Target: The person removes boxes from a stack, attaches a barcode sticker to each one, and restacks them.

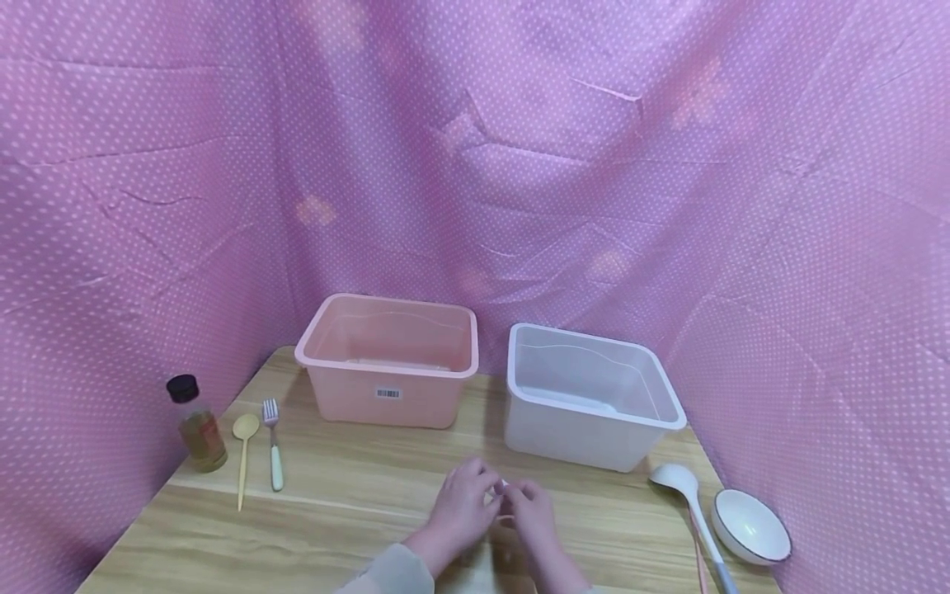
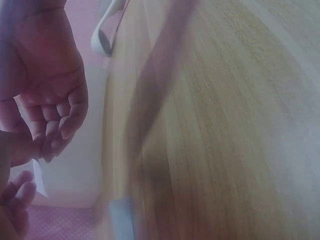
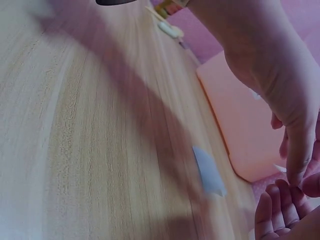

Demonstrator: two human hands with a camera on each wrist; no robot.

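- Wood-grain desk [image 1: 334, 511] carries everything; at its near edge, about the middle, the left hand [image 1: 463, 507] and right hand [image 1: 529, 513] meet fingertip to fingertip
- Both hands pinch a small white thing [image 1: 502, 488] between curled fingers, just above the desk; what it is I cannot tell, though a thin white sliver [image 2: 40, 179] shows below the fingers in the left wrist view, so it may be paper or a wrapper
- My judgement for doing this well: keep both pinches close together and low over the desk, pull slowly and evenly, and let the wrists rest so a slip drops the bit onto the wood, not off the edge
- Toward the right edge lie a white ladle [image 1: 686, 503] and a white bowl [image 1: 750, 526], near each other, well apart from the hands
- Toward the left edge stand a bottle [image 1: 196, 422], a yellow spoon [image 1: 243, 454] and a fork [image 1: 273, 445], side by side
- At the far edge sit a pink bin [image 1: 387, 360] and a white bin [image 1: 590, 396], just beside each other, both looking empty
- Behind them hangs a dotted pink cloth [image 1: 519, 165]
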